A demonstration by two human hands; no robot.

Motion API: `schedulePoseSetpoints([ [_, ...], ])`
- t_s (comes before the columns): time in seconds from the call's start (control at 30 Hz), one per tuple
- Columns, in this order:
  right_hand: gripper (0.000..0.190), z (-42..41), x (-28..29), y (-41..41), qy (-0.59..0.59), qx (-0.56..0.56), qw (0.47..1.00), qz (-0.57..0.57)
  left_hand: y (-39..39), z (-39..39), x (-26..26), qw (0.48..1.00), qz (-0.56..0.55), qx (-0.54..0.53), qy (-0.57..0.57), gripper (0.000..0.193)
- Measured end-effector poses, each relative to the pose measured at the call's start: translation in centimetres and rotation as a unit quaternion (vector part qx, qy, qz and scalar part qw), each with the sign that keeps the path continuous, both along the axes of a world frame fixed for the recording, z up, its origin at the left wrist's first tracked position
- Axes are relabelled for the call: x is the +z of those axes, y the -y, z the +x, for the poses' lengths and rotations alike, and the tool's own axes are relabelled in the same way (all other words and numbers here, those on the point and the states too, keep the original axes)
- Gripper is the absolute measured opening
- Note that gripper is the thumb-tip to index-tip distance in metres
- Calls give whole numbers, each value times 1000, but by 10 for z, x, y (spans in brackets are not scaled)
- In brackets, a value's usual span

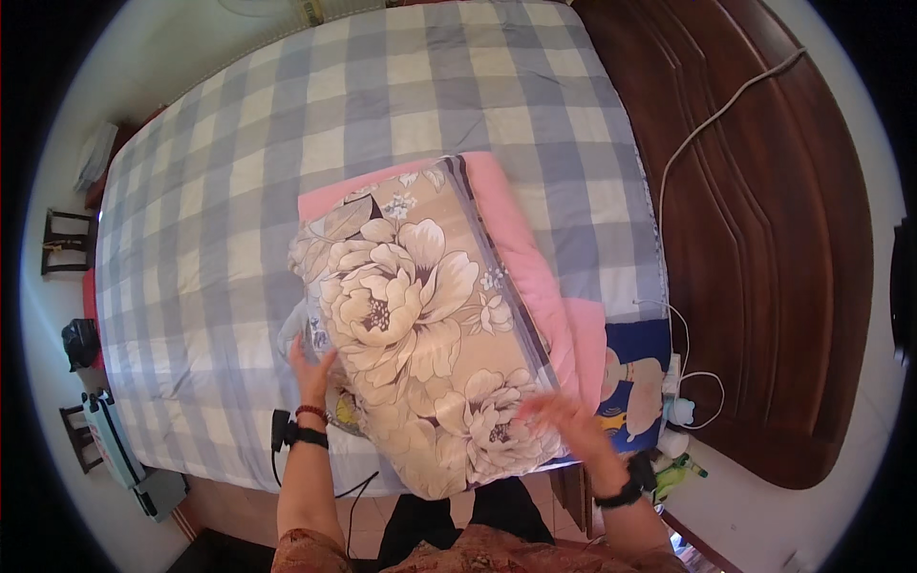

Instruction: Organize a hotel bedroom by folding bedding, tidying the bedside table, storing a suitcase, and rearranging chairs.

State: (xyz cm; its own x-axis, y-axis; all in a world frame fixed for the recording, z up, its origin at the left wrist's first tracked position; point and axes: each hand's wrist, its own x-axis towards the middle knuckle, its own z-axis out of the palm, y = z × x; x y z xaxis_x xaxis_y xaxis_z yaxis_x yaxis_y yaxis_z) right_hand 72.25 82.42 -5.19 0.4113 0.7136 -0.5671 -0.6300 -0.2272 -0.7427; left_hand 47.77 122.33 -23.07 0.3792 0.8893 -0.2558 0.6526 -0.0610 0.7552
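A folded beige floral quilt or sheet (401, 308) printed with large peonies lies on the bed, over pink folded bedding (512, 229). At its left side is my left hand (313, 369), thumb and fingers spread beside a grey fabric edge (292, 326); whether it touches the cloth is unclear. Over the lower right corner of the floral cloth, my right hand (566, 422) is blurred by motion, with its fingers apart and nothing visible in it. A patterned cloth with yellow (346, 412) peeks out under the stack near my left wrist.
A grey-and-white checked cover (344, 107) spreads over the bed. To the right stands a dark wooden headboard (759, 236) with a white cable (677, 154) hanging across it. A blue cartoon-print cloth (641, 351) lies by the headboard. A light-blue suitcase (114, 437) stands at the left.
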Motion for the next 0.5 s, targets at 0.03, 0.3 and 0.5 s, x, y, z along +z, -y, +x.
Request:
schedulePoseSetpoints([
  [0.03, 42, 36, 3, -18, 100, -54, 986, -119, 0, -6, -1, 981, 169, 38, -90, 61],
  [0.3, 87, 144, -167, -65, 202, -41, 964, -167, 37, 23, 15, 823, -504, 122, 234, 58],
  [0.5, 84, 119, -165, -87, 176, -71, 968, -162, 35, 30, 6, 781, -559, 118, 252, 54],
])
